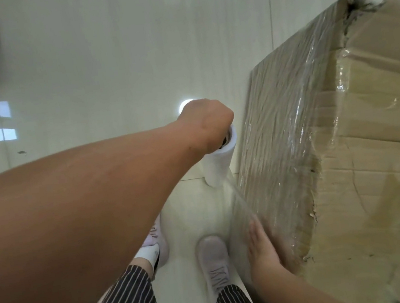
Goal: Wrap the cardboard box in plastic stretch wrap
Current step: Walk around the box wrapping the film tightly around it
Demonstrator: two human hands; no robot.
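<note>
Since film is already creased over one face of the box, the step in hand looks like pulling the next pass around, so here's how I'd do it well. The cardboard box (379,157) fills the right side of the frame, with a ragged torn edge at upper right and shiny wrap over the face toward the centre. The left hand (206,122) reaches in from the left edge. Its grip is clamped over the top end of the stretch wrap roll (217,166), which stands upright at frame centre, just beside the box. A sheet of film (237,197) runs from the roll down to the box's near corner. The right hand (260,243), at lower centre, lies flat with fingers straight, pressing the film onto the cardboard, so that grip is apart and holds nothing. My take: pin the wrap with that palm while pulling the roll away for tension, hold the roll upright so the film feeds flat, and overlap the band that's on there. Also mind the torn edge, which could snag the film. Branding-wise, I can't read any print on the box, the roll or the grey shoes (214,262).
</note>
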